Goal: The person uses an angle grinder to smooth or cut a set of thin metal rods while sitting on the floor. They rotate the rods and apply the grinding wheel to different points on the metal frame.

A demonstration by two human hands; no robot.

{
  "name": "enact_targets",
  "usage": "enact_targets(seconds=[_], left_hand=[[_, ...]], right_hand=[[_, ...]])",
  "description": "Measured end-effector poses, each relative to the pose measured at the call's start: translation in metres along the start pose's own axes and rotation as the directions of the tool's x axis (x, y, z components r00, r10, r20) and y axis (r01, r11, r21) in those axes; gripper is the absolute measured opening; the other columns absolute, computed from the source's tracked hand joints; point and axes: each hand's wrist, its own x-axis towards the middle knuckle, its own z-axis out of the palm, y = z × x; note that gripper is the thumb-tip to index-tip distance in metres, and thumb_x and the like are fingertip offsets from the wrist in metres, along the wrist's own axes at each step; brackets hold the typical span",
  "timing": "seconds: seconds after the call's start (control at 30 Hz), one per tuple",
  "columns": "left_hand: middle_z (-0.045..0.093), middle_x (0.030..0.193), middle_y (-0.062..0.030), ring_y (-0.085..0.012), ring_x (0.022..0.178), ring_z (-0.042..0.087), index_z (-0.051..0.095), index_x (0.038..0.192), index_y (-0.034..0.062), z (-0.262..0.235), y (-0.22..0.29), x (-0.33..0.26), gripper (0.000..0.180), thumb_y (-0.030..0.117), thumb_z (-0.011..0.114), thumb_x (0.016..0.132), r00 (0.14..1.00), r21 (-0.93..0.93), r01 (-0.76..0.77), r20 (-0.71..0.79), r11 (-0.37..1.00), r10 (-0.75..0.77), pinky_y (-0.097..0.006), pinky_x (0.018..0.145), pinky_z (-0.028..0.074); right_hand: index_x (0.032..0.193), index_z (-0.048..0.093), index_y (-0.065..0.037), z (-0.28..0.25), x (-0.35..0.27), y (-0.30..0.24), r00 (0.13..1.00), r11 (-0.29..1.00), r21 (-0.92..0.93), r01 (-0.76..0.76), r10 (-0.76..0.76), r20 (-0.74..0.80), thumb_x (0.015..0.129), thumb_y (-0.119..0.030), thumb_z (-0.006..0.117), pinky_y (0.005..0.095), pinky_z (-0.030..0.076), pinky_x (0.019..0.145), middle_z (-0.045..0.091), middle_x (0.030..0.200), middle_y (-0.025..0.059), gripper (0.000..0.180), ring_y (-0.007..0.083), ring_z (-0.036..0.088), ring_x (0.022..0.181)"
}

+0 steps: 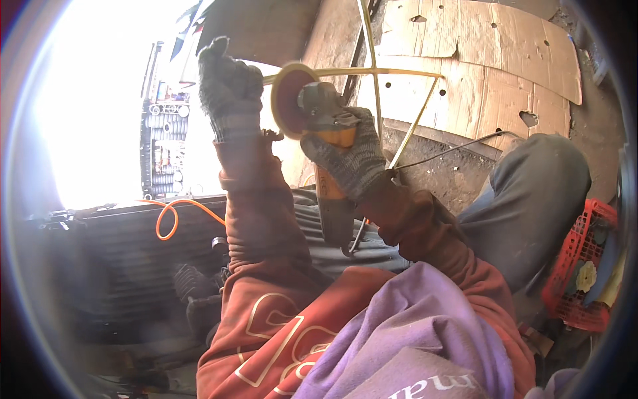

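Gripping an orange angle grinder (330, 156) in the gloved right hand (345, 156), disc against a yellow metal frame (372, 73); left hand (229, 90) clenched beside the disc.

Flattened cardboard sheet (478, 60) at upper right: tan-brown, wide, with small punched holes and one heart-shaped cutout, edges ragged. Red plastic crate (577, 266) at right edge, lattice walls, holding round flower-shaped pieces. No labels, signs or screens legible.

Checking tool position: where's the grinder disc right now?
In the head view, upper centre: the grinder disc sits against the yellow metal frame, between the gloved left hand and the right hand gripping the angle grinder.
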Motion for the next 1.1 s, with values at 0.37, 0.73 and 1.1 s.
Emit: enact_targets(seconds=[0.37, 0.73, 1.1], left_hand=[[0.029, 0.050, 0.0054, -0.0086, 0.040, 0.026, 0.059, 0.096, 0.0062, 0.021, -0.003, 0.008, 0.019, 0.024, 0.053, 0.094, 0.998, -0.004, -0.005, -0.062, 1.000, 0.005, -0.027, 0.042, 0.028], [0.031, 0.051, 0.0052, -0.0081, 0.038, 0.026, 0.061, 0.092, 0.0055, 0.020, -0.002, 0.005, 0.013, 0.016, 0.054, 0.094, 0.998, -0.074, 0.048, 0.046, 0.996, -0.045, -0.025, 0.040, 0.026], [0.032, 0.048, 0.0035, -0.0113, 0.042, 0.032, 0.061, 0.087, 0.0058, 0.062, -0.002, 0.152, 0.013, 0.018, 0.058, 0.091, 0.995, 0.021, 0.092, 0.032, 0.996, -0.093, -0.030, 0.043, 0.028]], right_hand=[[0.117, 0.040, -0.009, -0.016, 0.015, -0.010, 0.990, 0.993, 0.088, -0.084, 0.093, -0.106, 0.077, -0.010, 0.077, 0.0292, 0.054, 0.075, 0.058, 0.101, 0.0062, 0.055, 0.0143, 0.060, 0.085], [0.105, 0.054, -0.009, -0.038, 0.024, -0.020, 0.963, 0.995, 0.050, -0.090, 0.099, -0.249, 0.076, -0.015, 0.077, 0.0249, 0.049, 0.067, 0.061, 0.088, 0.0013, 0.037, 0.0105, 0.057, 0.073], [0.104, 0.047, -0.007, -0.044, 0.027, -0.023, 0.975, 0.996, 0.062, -0.064, 0.076, -0.208, 0.076, -0.012, 0.078, 0.0261, 0.052, 0.064, 0.061, 0.086, 0.0049, 0.042, 0.0121, 0.060, 0.071]])
